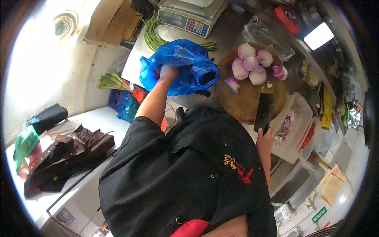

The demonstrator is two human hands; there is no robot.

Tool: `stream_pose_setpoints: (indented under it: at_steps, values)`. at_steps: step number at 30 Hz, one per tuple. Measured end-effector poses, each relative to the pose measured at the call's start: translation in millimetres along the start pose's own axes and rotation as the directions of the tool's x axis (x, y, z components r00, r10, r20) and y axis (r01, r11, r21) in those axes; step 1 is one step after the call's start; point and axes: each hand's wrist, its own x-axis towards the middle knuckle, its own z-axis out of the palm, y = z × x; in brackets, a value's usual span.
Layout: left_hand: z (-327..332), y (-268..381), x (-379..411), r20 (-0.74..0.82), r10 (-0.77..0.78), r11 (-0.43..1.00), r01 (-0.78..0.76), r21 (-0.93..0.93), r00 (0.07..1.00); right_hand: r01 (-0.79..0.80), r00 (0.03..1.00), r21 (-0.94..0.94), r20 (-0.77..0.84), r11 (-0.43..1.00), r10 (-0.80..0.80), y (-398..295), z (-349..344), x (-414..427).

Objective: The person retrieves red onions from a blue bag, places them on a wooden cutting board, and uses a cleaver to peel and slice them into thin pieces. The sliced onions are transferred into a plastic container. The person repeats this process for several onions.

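My left hand (168,72) reaches into a blue plastic bag (185,49) on the steel worktop; the hand is blurred and its fingers are hidden, so its hold cannot be seen. Purple-red shapes show inside the bag. My right hand (264,137) is closed around the handle end of a cleaver (264,109), whose dark blade lies over the near right edge of a round wooden chopping board (239,103). Several pieces of peeled red onion (251,63) lie on the far part of the board, with small white scraps by them.
Green long beans (152,34) lie behind the bag beside a digital scale (183,22). Right of the board stand a plastic tub (291,130) with cut onion and a container of chopped red pieces (308,137). A clear plastic bag (266,37) lies beyond the board.
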Motion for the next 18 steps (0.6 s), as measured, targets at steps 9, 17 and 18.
stream_pose_setpoints:
  at_steps: [9,17,18]
  values:
    - [-140,88,-108,-0.026,-0.109,0.833,0.077,-0.549,0.994,-0.044,0.999,0.067,-0.022,0.997,0.046,0,6,-12]
    - [-202,204,-148,-0.106,0.281,0.263,-0.182,-0.947,0.954,-0.064,0.998,0.031,0.021,0.997,0.064,-1,-3,-6]
    - [-203,210,-148,-0.102,0.330,0.282,-0.202,-0.938,0.938,-0.033,0.999,0.019,-0.015,0.999,0.033,0,-1,-5]
